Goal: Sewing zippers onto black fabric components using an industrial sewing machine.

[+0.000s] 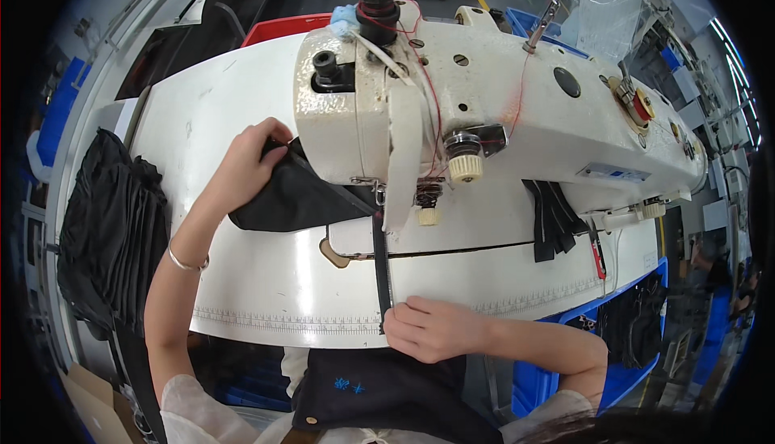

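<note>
A white sewing machine [363,105] stands over the white table. Left of its needle area, my left hand [252,161] pinches the upper edge of a black fabric piece [307,198], thumb and fingers closed on it. The fabric runs to the presser foot [379,194]. From the foot a narrow black zipper strip [381,262] comes straight toward me across the table. Near the front edge, my right hand [428,329] is closed on the strip's near end, its fingers curled. The needle tip is too small to make out.
A stack of black fabric pieces [109,230] hangs at the table's left side. Several black strips [553,222] lie under the machine arm, beside red-handled snips [597,250]. A blue bin [533,387] stands below right. A printed ruler [266,320] follows the front edge.
</note>
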`<move>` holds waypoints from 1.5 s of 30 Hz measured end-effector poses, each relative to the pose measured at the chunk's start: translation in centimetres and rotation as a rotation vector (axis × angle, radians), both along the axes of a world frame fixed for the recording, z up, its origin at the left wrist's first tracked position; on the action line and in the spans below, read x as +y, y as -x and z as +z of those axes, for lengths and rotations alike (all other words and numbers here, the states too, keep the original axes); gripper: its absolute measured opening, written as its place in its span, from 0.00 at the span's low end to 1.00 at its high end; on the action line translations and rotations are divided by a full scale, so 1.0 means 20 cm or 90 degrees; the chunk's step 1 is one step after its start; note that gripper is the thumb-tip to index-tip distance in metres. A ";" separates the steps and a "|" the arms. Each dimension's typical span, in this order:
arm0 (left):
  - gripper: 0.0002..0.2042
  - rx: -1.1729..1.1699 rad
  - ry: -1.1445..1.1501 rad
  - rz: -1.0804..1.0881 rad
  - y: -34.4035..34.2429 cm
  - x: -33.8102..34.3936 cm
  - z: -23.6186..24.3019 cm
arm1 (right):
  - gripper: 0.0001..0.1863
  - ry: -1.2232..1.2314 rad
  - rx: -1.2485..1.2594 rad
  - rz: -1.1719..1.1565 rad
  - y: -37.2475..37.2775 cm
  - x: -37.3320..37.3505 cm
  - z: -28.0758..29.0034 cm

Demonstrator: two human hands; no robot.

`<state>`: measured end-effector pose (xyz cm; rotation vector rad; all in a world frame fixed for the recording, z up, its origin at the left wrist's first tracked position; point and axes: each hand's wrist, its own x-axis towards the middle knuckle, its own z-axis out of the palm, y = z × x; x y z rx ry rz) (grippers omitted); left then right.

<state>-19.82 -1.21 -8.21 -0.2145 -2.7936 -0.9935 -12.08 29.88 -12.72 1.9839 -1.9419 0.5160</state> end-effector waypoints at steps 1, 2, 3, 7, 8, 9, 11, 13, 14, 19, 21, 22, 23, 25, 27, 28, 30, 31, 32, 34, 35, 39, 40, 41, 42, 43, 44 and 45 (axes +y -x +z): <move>0.06 0.083 0.080 -0.031 -0.02 0.08 0.02 | 0.09 0.004 -0.018 0.006 0.02 0.00 0.00; 0.08 0.149 0.253 -0.068 -0.03 0.13 0.03 | 0.09 0.002 -0.021 -0.004 0.05 0.00 0.00; 0.09 0.215 0.430 -0.097 -0.07 0.18 0.03 | 0.10 0.019 -0.023 -0.008 0.09 -0.02 0.00; 0.12 0.161 0.319 -0.178 -0.22 0.42 -0.07 | 0.13 0.092 -0.013 -0.122 0.28 -0.08 0.00; 0.13 0.190 0.328 -0.175 -0.21 0.41 -0.15 | 0.13 0.094 -0.016 -0.117 0.31 -0.09 -0.01; 0.13 0.188 0.329 -0.176 -0.21 0.40 -0.17 | 0.14 0.080 -0.007 -0.172 0.34 -0.09 -0.03; 0.14 0.183 0.322 -0.209 -0.22 0.41 -0.20 | 0.14 0.065 -0.001 -0.230 0.36 -0.10 -0.06; 0.16 0.178 0.369 -0.220 -0.24 0.39 -0.25 | 0.13 0.078 0.039 -0.218 0.35 -0.10 -0.06; 0.17 0.199 0.326 -0.242 -0.25 0.38 -0.28 | 0.11 0.075 0.069 -0.193 0.34 -0.10 -0.09; 0.12 0.162 0.104 -0.222 -0.26 0.40 -0.21 | 0.10 0.130 -0.026 -0.147 0.36 -0.11 -0.08; 0.10 0.120 0.095 -0.200 -0.25 0.42 -0.17 | 0.10 0.034 -0.021 -0.169 0.33 -0.10 -0.10; 0.09 0.119 0.079 -0.198 -0.23 0.42 -0.16 | 0.10 0.040 -0.069 -0.203 0.33 -0.09 -0.07; 0.08 0.119 0.063 -0.197 -0.23 0.42 -0.16 | 0.10 0.039 -0.070 -0.201 0.33 -0.08 -0.08; 0.07 0.032 -0.007 -0.195 -0.23 0.39 -0.18 | 0.09 -0.011 0.060 -0.172 0.33 -0.08 -0.07; 0.07 -0.137 -0.266 -0.043 -0.24 0.40 -0.20 | 0.09 0.011 0.048 -0.159 0.34 -0.09 -0.05; 0.09 -0.078 -0.245 -0.052 -0.23 0.39 -0.18 | 0.09 0.032 0.036 -0.147 0.34 -0.09 -0.04; 0.10 -0.044 -0.164 -0.110 -0.25 0.37 -0.22 | 0.09 0.022 0.030 -0.156 0.33 -0.10 -0.03; 0.11 -0.008 -0.083 -0.168 -0.25 0.36 -0.23 | 0.09 0.012 0.024 -0.165 0.33 -0.10 -0.02; 0.13 0.157 0.002 -0.211 -0.25 0.39 -0.23 | 0.09 0.011 0.022 -0.168 0.32 -0.09 0.00; 0.14 0.197 0.060 -0.218 -0.29 0.42 -0.22 | 0.09 0.042 0.006 -0.189 0.31 -0.08 0.03; 0.16 0.239 0.118 -0.224 -0.30 0.43 -0.22 | 0.09 0.042 0.004 -0.189 0.30 -0.08 0.00; 0.18 0.181 0.106 -0.224 -0.33 0.44 -0.28 | 0.09 0.024 -0.041 -0.154 0.28 -0.07 -0.07; 0.18 0.168 0.125 -0.218 -0.34 0.44 -0.31 | 0.09 0.000 -0.038 -0.158 0.29 -0.08 -0.07; 0.18 0.165 0.126 -0.217 -0.35 0.43 -0.33 | 0.09 0.001 -0.040 -0.156 0.29 -0.08 -0.04; 0.18 0.193 0.149 -0.220 -0.34 0.43 -0.33 | 0.09 -0.023 -0.015 -0.162 0.30 -0.07 0.03; 0.18 0.220 0.173 -0.223 -0.34 0.43 -0.34 | 0.09 -0.046 0.009 -0.168 0.31 -0.07 0.07; 0.18 0.219 0.172 -0.224 -0.34 0.43 -0.33 | 0.09 -0.046 0.008 -0.169 0.30 -0.07 0.04; 0.18 0.212 0.159 -0.226 -0.33 0.42 -0.33 | 0.09 -0.022 -0.016 -0.154 0.30 -0.07 -0.02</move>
